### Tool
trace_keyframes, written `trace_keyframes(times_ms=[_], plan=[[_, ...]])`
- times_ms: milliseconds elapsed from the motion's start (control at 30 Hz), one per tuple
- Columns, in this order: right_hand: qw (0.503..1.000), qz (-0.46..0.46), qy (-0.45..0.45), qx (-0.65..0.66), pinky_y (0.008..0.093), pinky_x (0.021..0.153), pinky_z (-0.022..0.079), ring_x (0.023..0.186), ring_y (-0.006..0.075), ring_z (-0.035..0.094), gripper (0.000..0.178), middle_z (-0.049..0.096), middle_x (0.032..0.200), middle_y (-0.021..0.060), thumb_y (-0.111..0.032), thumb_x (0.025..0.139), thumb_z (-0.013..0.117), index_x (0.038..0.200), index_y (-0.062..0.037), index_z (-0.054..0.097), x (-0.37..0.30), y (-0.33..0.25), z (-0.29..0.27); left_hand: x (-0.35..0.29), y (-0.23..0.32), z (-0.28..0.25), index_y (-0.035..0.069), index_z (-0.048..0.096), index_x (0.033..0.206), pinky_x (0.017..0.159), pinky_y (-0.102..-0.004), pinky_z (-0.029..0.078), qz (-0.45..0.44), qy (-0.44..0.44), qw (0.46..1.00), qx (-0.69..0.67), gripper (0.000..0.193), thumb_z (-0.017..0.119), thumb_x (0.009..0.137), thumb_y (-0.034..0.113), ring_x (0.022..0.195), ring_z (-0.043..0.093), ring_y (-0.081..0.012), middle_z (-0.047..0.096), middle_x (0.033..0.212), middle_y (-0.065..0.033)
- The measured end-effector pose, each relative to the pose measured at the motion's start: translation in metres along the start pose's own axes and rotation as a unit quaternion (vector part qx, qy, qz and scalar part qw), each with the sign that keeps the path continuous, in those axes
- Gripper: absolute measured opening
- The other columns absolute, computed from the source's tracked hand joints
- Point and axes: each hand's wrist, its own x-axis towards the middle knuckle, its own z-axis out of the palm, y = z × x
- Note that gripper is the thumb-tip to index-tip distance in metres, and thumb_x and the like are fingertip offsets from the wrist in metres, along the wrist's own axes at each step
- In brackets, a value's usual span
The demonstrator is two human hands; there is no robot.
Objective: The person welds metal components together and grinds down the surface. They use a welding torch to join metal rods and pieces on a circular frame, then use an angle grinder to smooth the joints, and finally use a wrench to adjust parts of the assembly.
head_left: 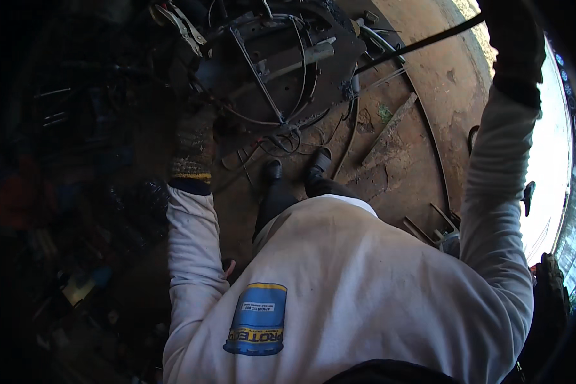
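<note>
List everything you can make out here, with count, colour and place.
Locking pliers: one pair, silver, upper left
Metal work table: one, dark, top centre
Straight strip: one, grey, over the table
Bar: one, dark, slanting toward upper right
Plank: one, grey-brown, floor right of centre
Cables: several, mostly dark, floor beside table
Sweatshirt: one, off-white, lower centre
Shoes: two, dark, centre
Left hand: one, brownish glove, left of table
Right hand: one, dark, bar's upper end; grip unclear

Around me is a metalworking workshop, with locking pliers (184, 27) and metal rods (257, 75) at a dark surface (333, 67) above a stained floor (390, 176).
</note>
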Motion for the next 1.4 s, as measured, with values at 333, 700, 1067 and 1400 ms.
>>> trace_keyframes(times_ms=[333, 700, 1067, 1400], plan=[[0.848, 0.379, 0.16, 0.334, 0.0416, 0.066, 0.059, 0.082, 0.0305, 0.069, 0.06, 0.067, 0.101, 0.018, -0.04, 0.083, 0.073, 0.123, -0.0003, 0.052, -0.294, -0.143, 0.002, 0.01, -0.019, 0.004, 0.014, 0.062, 0.12, 0.097, -0.0406, 0.046, -0.035, -0.108, 0.961, -0.253, 0.035, 0.06, 0.086, 0.009, 0.114, 0.057, -0.032, 0.061, 0.122, -0.0122], [0.795, 0.557, 0.054, 0.234, 0.0297, 0.082, 0.052, 0.09, 0.0158, 0.065, 0.055, 0.064, 0.1, 0.004, -0.033, 0.078, 0.08, 0.117, -0.005, 0.053, -0.428, -0.263, 0.076, 0.008, 0.002, 0.001, 0.012, 0.059, 0.124, 0.097, -0.0417, 0.048, 0.196, -0.088, 0.974, 0.072, 0.048, 0.061, 0.077, 0.004, 0.111, 0.059, -0.0351, 0.062, 0.121, -0.0157], [0.786, 0.574, 0.049, 0.226, 0.0328, 0.081, 0.054, 0.091, 0.0169, 0.066, 0.044, 0.067, 0.099, 0.0048, -0.018, 0.077, 0.078, 0.114, -0.0054, 0.058, -0.424, -0.266, 0.133, 0.008, -0.001, -0.015, 0.008, 0.057, 0.126, 0.099, -0.0413, 0.047, 0.413, 0.023, 0.734, 0.539, 0.051, 0.062, 0.075, 0.006, 0.113, 0.058, -0.0349, 0.061, 0.122, -0.0169], [0.775, 0.592, 0.027, 0.218, 0.0327, 0.086, 0.052, 0.102, 0.0222, 0.066, 0.056, 0.067, 0.111, 0.0103, -0.011, 0.071, 0.08, 0.12, -0.0035, 0.056, -0.414, -0.265, 0.148, 0.005, 0.004, -0.014, 0.006, 0.058, 0.122, 0.098, -0.0402, 0.047, 0.405, 0.002, 0.747, 0.527, 0.047, 0.066, 0.076, 0.01, 0.114, 0.059, -0.033, 0.062, 0.121, -0.0168]])
